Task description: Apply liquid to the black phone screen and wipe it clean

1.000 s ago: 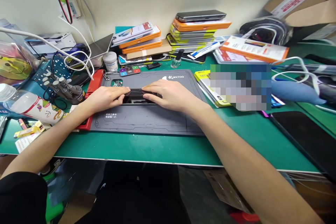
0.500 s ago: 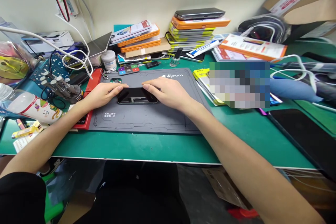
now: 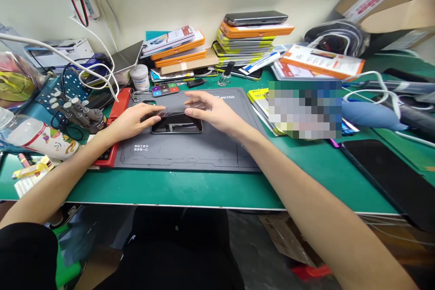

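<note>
Phone (image 3: 176, 126) on mat (image 3: 190, 150), open room along its near edge

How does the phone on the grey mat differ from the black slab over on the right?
Place: the phone lies on the grey mat; the slab lies on the green tabletop.
Pose: the phone lies crosswise, while the slab slants toward the lower right.
Look: the phone shows bright reflections; the slab looks plainer black.
Both are dark, flat and oblong.
</note>
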### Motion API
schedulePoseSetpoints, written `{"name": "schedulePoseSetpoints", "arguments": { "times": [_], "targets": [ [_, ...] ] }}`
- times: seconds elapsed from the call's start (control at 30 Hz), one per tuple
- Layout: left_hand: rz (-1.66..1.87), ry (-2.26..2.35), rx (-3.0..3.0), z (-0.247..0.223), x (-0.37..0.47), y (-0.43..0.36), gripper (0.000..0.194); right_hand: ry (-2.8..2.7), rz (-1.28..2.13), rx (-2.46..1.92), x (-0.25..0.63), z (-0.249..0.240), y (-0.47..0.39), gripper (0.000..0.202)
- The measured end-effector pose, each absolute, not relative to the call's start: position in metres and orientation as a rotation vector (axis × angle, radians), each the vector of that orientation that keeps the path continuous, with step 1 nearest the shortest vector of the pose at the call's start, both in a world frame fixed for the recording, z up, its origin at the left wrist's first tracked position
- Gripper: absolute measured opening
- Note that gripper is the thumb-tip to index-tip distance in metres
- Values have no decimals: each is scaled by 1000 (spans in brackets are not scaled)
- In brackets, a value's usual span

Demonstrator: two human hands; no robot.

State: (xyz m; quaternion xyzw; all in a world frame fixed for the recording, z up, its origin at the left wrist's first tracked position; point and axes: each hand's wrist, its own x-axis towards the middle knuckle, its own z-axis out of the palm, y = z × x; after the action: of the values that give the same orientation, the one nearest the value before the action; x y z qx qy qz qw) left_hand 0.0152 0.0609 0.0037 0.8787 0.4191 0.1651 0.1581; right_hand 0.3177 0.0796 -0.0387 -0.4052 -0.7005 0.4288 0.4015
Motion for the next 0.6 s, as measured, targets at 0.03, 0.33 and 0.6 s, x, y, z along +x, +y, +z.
{"name": "schedulePoseSetpoints", "arguments": {
  "times": [0.03, 0.33, 0.6],
  "targets": [
    [494, 1212, 2492, 3, 15, 61, 53, -1775, 1069, -1022, 317, -38, 79, 71],
    [579, 1158, 2129, 10, 14, 66, 61, -1797, 917, -1080, 310, -31, 73, 56],
    [607, 1274, 1947, 20, 26, 80, 68, -1741, 951, -1170, 305, -33, 82, 66]
  ]
}}
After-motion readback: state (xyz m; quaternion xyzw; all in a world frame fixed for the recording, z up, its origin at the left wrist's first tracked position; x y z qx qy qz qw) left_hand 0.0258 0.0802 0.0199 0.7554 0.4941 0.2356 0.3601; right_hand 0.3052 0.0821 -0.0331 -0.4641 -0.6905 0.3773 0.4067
